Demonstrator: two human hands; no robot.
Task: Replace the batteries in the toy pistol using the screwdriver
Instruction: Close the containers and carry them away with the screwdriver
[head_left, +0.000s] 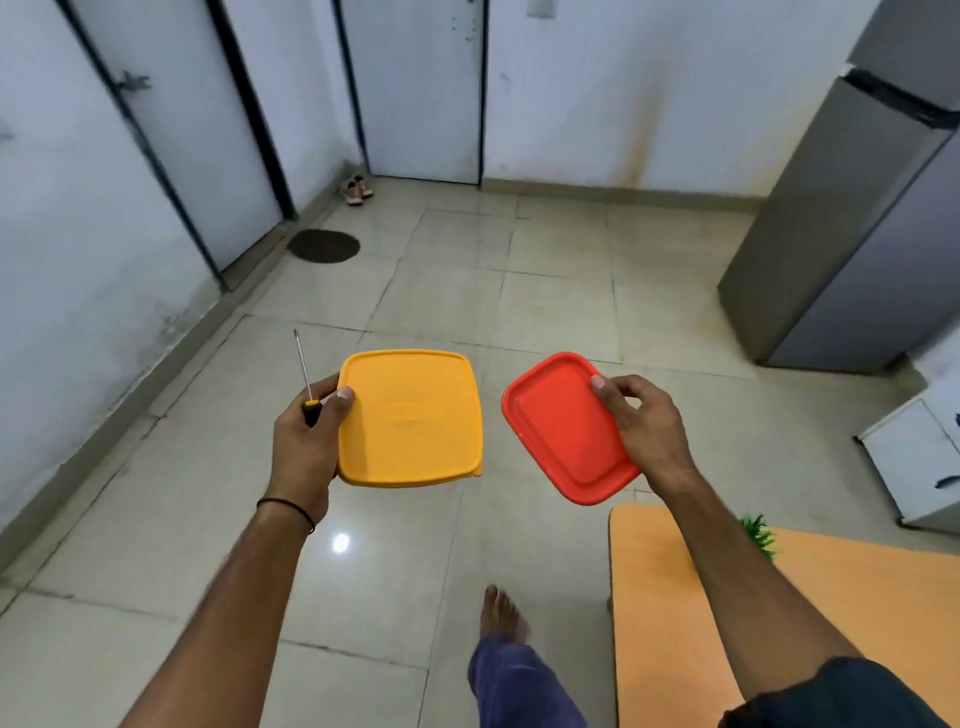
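My left hand (306, 447) grips the left edge of a yellow lidded box (410, 418), thumb on top of the lid. The same hand holds a screwdriver (304, 376) with a black and yellow handle, its thin metal shaft pointing up and away. My right hand (647, 431) grips the right side of a red lidded box (563, 428), thumb on the lid, the box tilted down to the right. Both boxes are held in the air above the floor, apart from each other. No toy pistol and no batteries are in view.
An orange table (831, 582) with a small green plant (758, 532) stands at the lower right. A grey fridge (852, 223) and a white cabinet (914, 462) are on the right. Tiled floor (467, 270) stretches ahead, with a round mat (323, 246) and shoes (357, 189) near the doors. My bare foot (501, 613) is below.
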